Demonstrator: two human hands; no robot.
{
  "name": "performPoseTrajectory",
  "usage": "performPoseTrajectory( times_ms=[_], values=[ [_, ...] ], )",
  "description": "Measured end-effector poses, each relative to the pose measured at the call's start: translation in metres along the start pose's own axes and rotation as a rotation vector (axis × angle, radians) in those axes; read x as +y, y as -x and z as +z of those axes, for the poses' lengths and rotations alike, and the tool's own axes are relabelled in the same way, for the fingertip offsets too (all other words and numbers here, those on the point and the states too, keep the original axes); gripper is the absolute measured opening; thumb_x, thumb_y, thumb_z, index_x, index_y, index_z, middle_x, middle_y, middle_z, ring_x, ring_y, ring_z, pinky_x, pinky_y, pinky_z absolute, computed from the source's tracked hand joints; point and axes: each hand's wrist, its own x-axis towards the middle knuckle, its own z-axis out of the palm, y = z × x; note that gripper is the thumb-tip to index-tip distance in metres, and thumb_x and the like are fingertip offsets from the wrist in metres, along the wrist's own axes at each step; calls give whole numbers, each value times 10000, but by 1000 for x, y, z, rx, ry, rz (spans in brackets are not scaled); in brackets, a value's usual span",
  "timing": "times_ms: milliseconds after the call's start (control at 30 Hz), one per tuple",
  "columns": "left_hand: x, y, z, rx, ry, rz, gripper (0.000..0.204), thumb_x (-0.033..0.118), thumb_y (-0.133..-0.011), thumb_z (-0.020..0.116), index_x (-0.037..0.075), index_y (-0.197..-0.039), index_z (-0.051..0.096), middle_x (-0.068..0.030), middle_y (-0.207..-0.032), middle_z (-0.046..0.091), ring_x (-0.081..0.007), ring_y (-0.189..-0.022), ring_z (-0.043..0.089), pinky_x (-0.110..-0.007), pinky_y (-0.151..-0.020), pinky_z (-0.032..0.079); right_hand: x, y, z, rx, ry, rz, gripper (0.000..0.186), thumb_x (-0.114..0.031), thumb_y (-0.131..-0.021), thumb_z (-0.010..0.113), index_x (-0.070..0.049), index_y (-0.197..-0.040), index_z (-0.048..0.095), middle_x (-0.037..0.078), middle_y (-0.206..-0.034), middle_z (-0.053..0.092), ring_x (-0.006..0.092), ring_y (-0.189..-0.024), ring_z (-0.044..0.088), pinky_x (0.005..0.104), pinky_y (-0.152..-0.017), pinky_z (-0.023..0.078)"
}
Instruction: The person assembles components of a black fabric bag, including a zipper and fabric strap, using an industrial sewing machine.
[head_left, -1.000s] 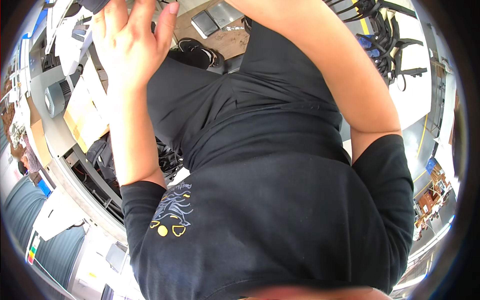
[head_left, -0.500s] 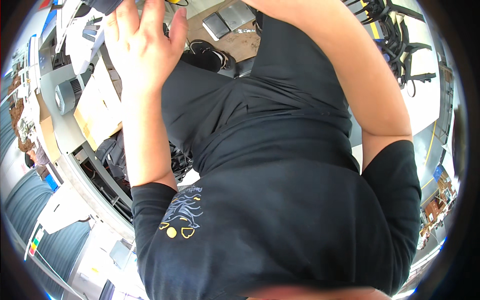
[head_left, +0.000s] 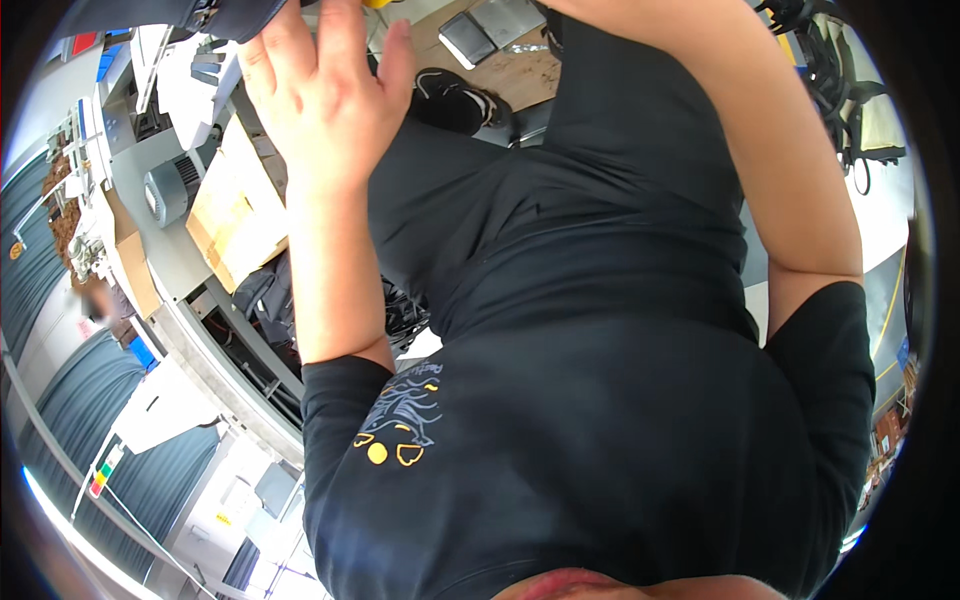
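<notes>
My left hand (head_left: 340,95) is at the top left, its back to the camera and its fingers stretched out and apart, the fingertips meeting a dark fabric piece with a zipper (head_left: 215,15) at the frame's top edge. A small yellow object (head_left: 378,3) shows just behind the fingers; I cannot make out what it is. My right forearm runs up the right side and leaves the top of the picture, so that hand is out of view.
Flattened cardboard (head_left: 235,215), a grey motor-like unit (head_left: 170,190) and black bags (head_left: 265,295) lie along the left. Black straps (head_left: 845,100) are at the upper right. A grey tray (head_left: 470,40) lies beyond my black shoe (head_left: 450,100). A blurred person (head_left: 100,300) is at the far left.
My body and both arms have shifted rightward in the picture. More of the dark fabric with the zipper now shows above my left hand, along with the yellow object.
</notes>
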Motion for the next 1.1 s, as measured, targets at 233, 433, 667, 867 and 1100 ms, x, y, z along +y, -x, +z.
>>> performPoseTrajectory(
  times_ms=[233, 433, 667, 867, 1100],
  values=[
    [0, 3, 4, -17, 1, -16, 607, 146, -750, 799, 53, -1316, 602, -310, -1420, 460, -493, -1259, 483, -544, -1034, 415, 2, 4, 10, -2, -65, 15, 216, -297, -966, 620, -227, -1119, 756, 14, -829, 726, 257, -882, 611, 455, -858, 346],
    [1, 5, 3, 66, 24, 38, 630, 152, -763, 792, 34, -1344, 580, -307, -1394, 476, -493, -1240, 489, -543, -1029, 415, -1, 2, 8, -106, -60, 60, 240, -328, -966, 623, -232, -1142, 754, 22, -830, 732, 252, -870, 610, 458, -842, 361],
    [-5, 5, 22, 143, -100, 89, 614, 176, -786, 776, 25, -1347, 575, -315, -1365, 483, -512, -1223, 483, -572, -1031, 403, -5, 6, 12, 50, -23, 14, 250, -329, -958, 623, -239, -1150, 755, 25, -867, 746, 263, -974, 605, 471, -875, 377],
    [3, 4, -1, 21, 13, 47, 613, 296, -841, 749, 44, -1372, 577, -291, -1398, 477, -487, -1261, 483, -546, -1071, 403, -4, 7, 10, -55, -98, 78, 259, -316, -966, 608, -230, -1161, 755, 33, -883, 748, 266, -1023, 602, 481, -903, 380],
    [-6, 4, 12, 99, 18, 131, 681, 333, -777, 836, 53, -1355, 607, -298, -1400, 429, -507, -1256, 466, -522, -1045, 432, -9, 6, 14, 42, -6, 21, 256, -308, -958, 603, -213, -1145, 752, 77, -1101, 718, 316, -1083, 606, 502, -930, 398]
  ],
)
